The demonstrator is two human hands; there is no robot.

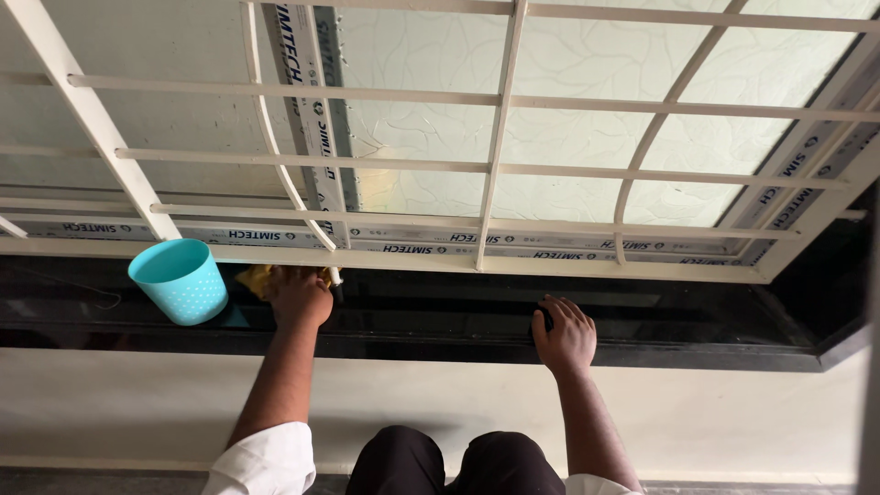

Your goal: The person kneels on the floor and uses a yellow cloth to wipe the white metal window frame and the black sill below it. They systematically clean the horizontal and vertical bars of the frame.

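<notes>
Yellow cloth (259,278): bunched on the black polished sill (440,312), at the foot of the window frame, mostly covered by the hand on top of it; only a crumpled edge shows to that hand's left.
Left hand (300,295): fingers curled down over the yellow cloth, clenched on it and pressing it to the sill; knuckles point toward the window.
Right hand (564,335): well apart from the cloth, laid on the front edge of the sill, fingers spread and slack, holding nothing.
Teal cup (179,280): plastic, dotted wall, standing on the sill just beside the cloth on its left, open mouth facing the camera; contents cannot be told.
Window grille (500,137): cream-painted metal bars, straight and curved, running across the whole opening above the sill.
Frosted glass (568,55): textured pane behind the grille, set in a frame wrapped in printed protective film (316,137).
Wall below sill (715,412): plain, light-coloured.
Person: white sleeves (266,463) and dark trousers (440,463) at the lower edge of the view.
</notes>
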